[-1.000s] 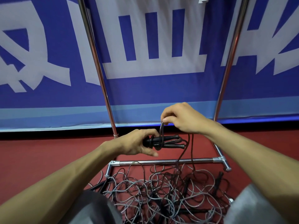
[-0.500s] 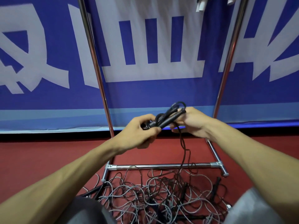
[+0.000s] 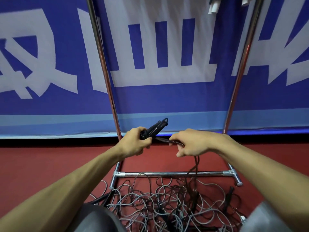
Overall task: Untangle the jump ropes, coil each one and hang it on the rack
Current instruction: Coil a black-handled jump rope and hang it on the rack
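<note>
Two hands wider apart, one rope

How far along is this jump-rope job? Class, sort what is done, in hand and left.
Done: possibly some; white pieces hang at the top of the rack, unclear what. In hand: the left hand grips black handles, the right hand pinches a cord, which trails down. Left: a tangled pile on the floor.

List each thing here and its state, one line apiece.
Left hand: grips the black handles, tilted upward.
Right hand: holds the dark cord, stretched between both hands.
Rope pile: tangled on the floor, cord trailing into it.
Rack: upright behind the pile.
</note>
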Action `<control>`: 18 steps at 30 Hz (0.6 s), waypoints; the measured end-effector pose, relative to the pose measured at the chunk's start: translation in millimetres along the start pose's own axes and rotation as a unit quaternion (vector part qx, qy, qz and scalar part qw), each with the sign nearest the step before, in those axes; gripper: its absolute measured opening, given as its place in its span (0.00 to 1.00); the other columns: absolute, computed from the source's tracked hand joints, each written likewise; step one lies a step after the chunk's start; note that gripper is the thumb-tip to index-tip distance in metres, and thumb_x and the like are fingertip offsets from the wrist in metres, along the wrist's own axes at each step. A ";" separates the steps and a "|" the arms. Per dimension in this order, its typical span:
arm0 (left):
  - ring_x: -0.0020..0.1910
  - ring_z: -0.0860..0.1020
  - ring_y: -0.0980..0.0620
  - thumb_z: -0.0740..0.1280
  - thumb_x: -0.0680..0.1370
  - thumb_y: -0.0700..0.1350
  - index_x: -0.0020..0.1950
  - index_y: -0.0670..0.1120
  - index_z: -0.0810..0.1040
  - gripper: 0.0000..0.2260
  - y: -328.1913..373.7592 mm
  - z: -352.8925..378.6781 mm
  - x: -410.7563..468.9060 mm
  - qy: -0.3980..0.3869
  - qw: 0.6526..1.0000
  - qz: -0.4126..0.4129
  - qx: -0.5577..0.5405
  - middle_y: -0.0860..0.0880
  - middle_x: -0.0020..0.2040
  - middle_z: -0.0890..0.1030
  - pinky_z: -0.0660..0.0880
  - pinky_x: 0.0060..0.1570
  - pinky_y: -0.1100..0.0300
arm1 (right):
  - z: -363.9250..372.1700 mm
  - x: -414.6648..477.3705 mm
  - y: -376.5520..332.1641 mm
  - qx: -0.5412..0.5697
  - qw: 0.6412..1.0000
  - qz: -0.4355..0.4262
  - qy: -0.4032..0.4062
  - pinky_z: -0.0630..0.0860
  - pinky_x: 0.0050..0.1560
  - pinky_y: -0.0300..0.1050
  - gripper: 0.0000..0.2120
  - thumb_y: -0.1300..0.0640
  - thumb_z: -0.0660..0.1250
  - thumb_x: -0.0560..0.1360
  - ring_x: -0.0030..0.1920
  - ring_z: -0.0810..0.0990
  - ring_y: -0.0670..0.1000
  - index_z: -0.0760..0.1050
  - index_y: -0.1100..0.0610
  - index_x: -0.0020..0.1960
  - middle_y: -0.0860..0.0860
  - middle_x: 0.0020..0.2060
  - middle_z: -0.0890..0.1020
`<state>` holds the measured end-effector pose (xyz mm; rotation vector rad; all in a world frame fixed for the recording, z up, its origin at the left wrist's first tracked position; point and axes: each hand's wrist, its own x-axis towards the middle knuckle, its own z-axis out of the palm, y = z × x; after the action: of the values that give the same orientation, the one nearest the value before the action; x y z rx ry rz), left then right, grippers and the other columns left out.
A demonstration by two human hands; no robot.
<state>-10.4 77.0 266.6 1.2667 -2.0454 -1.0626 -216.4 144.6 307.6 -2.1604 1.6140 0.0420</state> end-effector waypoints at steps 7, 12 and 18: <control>0.38 0.74 0.47 0.69 0.75 0.48 0.52 0.48 0.75 0.09 -0.5 5.0 -1.6 -0.048 0.938 0.081 0.332 0.51 0.39 0.77 0.66 0.36 0.57 | 3.4 -6.1 -4.9 -0.173 0.974 -0.106 0.106 0.74 0.41 0.51 0.06 0.61 0.61 0.78 0.44 0.77 0.57 0.71 0.51 0.45 0.50 0.40 0.77; 0.38 0.74 0.53 0.68 0.76 0.59 0.60 0.58 0.74 0.15 9.5 8.2 -6.5 -0.119 0.911 0.138 0.369 0.56 0.41 0.78 0.70 0.38 0.56 | 2.2 -9.4 1.8 -0.122 0.965 -0.102 0.208 0.73 0.45 0.49 0.09 0.59 0.64 0.77 0.47 0.78 0.53 0.79 0.48 0.52 0.48 0.44 0.82; 0.51 0.75 0.53 0.71 0.73 0.59 0.65 0.59 0.75 0.20 16.4 6.2 -9.6 -0.132 0.919 0.154 0.338 0.55 0.52 0.73 0.74 0.49 0.54 | 3.7 -6.9 15.9 0.002 0.987 0.001 0.160 0.72 0.42 0.46 0.08 0.47 0.64 0.79 0.41 0.79 0.51 0.73 0.50 0.44 0.49 0.38 0.80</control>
<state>-19.1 92.1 276.4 1.0628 -2.8525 -0.3899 -232.3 148.7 301.1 -2.2493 1.7841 -0.3235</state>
